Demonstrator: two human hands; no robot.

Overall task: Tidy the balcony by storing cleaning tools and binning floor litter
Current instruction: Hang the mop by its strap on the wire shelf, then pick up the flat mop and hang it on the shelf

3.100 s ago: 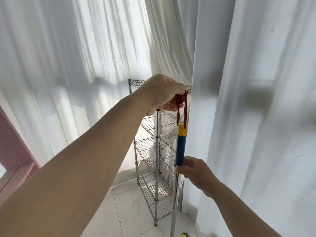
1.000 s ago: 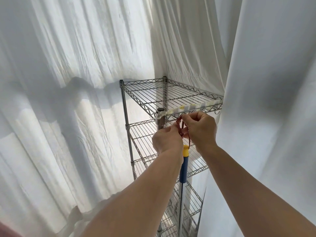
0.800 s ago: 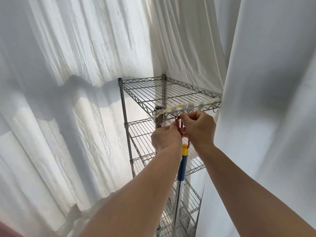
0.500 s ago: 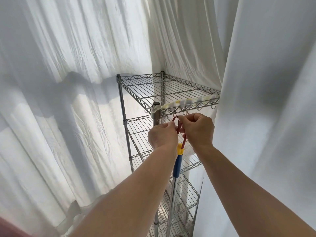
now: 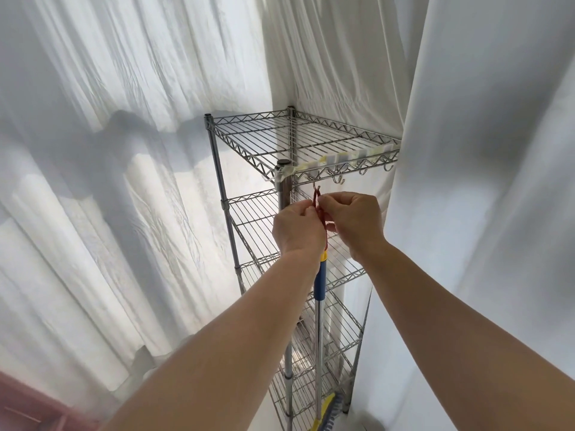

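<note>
Red hanging loop [image 5: 317, 203] right at the centre of things, stretched upward, its top end meeting a small metal hook [image 5: 316, 188] under the front edge of the top shelf. Whether it is fully seated on that hook is too fine to tell. Both hands are on it: the left hand [image 5: 297, 227] pinches the cord from one side, fingers curled tight, and the right hand [image 5: 353, 217] pinches it from the other, thumb and forefinger closed on the loop just below the hook. The two hands sit nearly touching.

Below them hangs the broom handle [image 5: 319, 283], yellow cap, blue grip, then a bare metal pole running straight down in front of the rack. Down at the bottom, the broom head [image 5: 326, 413] shows yellow and blue near the floor.

The wire rack [image 5: 249, 141] stands in the corner, several chrome tiers, more hooks along its front rail. White curtains [image 5: 124, 150] hang all around, sunlit on the left side.
</note>
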